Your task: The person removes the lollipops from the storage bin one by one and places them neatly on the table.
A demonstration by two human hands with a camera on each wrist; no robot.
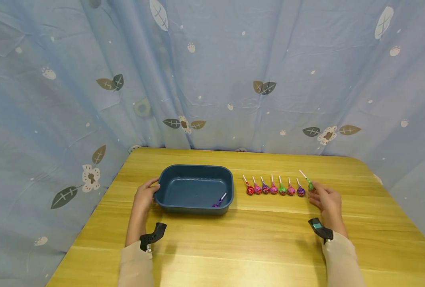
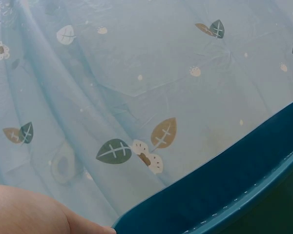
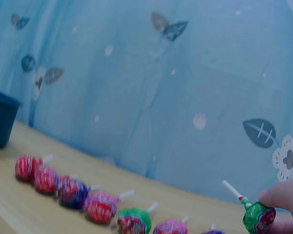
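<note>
My right hand point(image 1: 328, 200) pinches a green lollipop point(image 3: 259, 217) by its round wrapped head, its white stick pointing up and to the left. It is at the right end of a row of lollipops, beside a dark purple one point(image 1: 301, 191). On the left, my left hand point(image 1: 145, 196) holds the left wall of a dark blue plastic basin point(image 1: 194, 210), thumb at the rim in the left wrist view. Inside the basin, a purple-wrapped lollipop point(image 1: 218, 202) lies in the near right corner.
Several lollipops stretch in a row right of the basin: a red one point(image 1: 250, 190), pink ones, a green one point(image 1: 282, 190) and purple ones, sticks pointing away. They lie on a wooden table point(image 1: 234, 247). A blue patterned curtain point(image 1: 212, 79) hangs behind and along the left.
</note>
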